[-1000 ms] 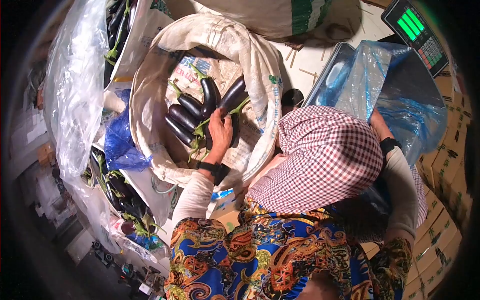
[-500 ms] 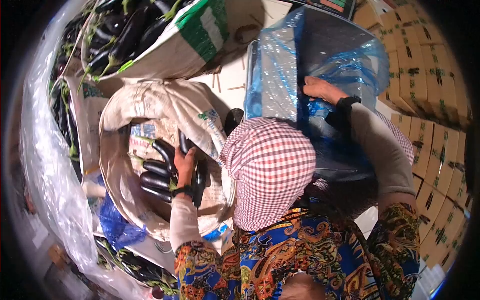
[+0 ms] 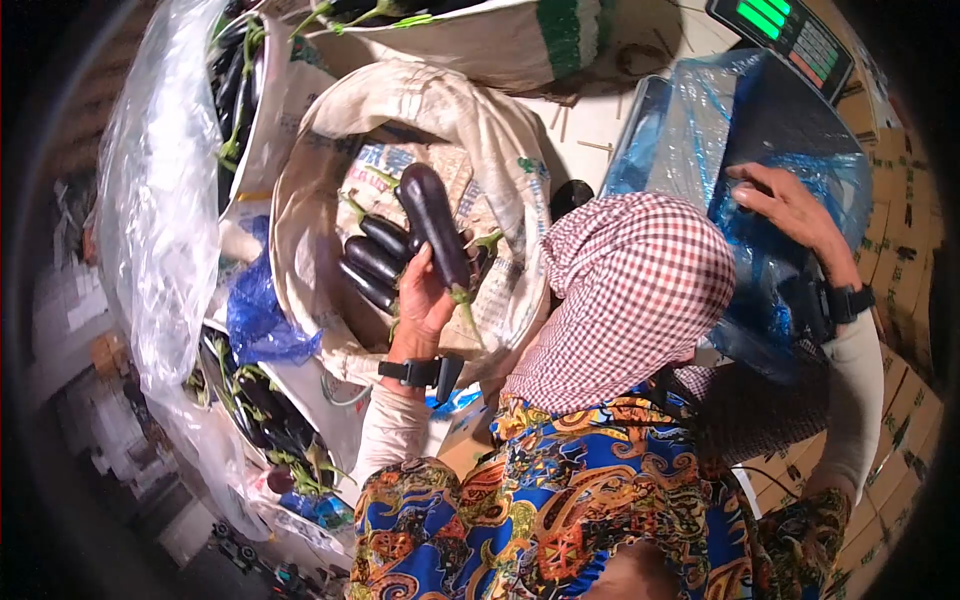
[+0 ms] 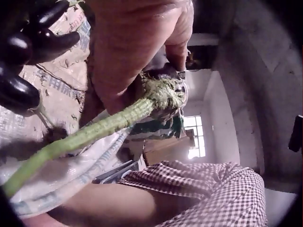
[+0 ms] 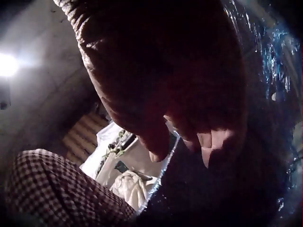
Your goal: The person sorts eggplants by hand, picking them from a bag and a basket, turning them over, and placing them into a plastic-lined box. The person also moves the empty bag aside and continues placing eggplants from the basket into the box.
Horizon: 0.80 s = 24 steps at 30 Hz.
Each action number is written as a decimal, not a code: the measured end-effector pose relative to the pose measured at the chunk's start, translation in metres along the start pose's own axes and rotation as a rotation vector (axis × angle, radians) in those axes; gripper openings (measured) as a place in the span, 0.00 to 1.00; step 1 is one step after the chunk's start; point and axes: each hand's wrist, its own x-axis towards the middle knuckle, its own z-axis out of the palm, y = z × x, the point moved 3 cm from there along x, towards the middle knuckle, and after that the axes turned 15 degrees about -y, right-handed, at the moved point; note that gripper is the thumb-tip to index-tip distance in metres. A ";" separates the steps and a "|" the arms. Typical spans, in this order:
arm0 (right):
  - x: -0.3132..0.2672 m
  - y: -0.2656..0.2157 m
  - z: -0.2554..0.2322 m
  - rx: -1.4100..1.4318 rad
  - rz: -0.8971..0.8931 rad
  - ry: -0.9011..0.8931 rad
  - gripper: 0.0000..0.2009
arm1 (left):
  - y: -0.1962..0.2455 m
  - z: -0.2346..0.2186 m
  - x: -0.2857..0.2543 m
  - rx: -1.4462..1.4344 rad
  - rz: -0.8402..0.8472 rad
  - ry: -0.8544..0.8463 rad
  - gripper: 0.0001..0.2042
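Observation:
My left hand (image 3: 424, 303) grips a long dark purple eggplant (image 3: 428, 210) above the open white woven sack (image 3: 515, 140). Its green stem (image 4: 90, 137) points toward me, large in the left wrist view. Below it in the sack lie several more eggplants (image 3: 375, 260). On the right, my right hand (image 3: 795, 208) is over the mouth of a blue plastic bag (image 3: 850, 170). In the right wrist view, the fingers (image 5: 215, 142) of that hand hang loosely bent with nothing between them, beside the bag's film.
A scale with a green lit display (image 3: 765, 15) stands beyond the blue bag. Other sacks of eggplants (image 3: 265, 400) line the left, near a clear plastic sheet (image 3: 165, 190) and blue netting (image 3: 265, 310). Stacked cartons (image 3: 900, 210) are at far right. A checkered cloth (image 3: 640, 290) covers a knee between the hands.
My left hand has taken up an eggplant and lifted it from the others. The right hand has drawn back from inside the blue bag toward its near right side. The head view also swung.

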 end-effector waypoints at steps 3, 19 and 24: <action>-0.017 -0.012 0.001 -0.021 -0.029 0.095 0.30 | -0.005 -0.013 0.002 0.120 -0.009 -0.002 0.23; 0.000 0.023 0.014 -0.069 0.104 0.009 0.33 | -0.019 -0.098 -0.021 1.412 0.101 0.537 0.12; 0.008 0.045 0.011 -0.047 0.125 -0.016 0.33 | 0.067 -0.156 -0.049 1.644 0.274 0.979 0.20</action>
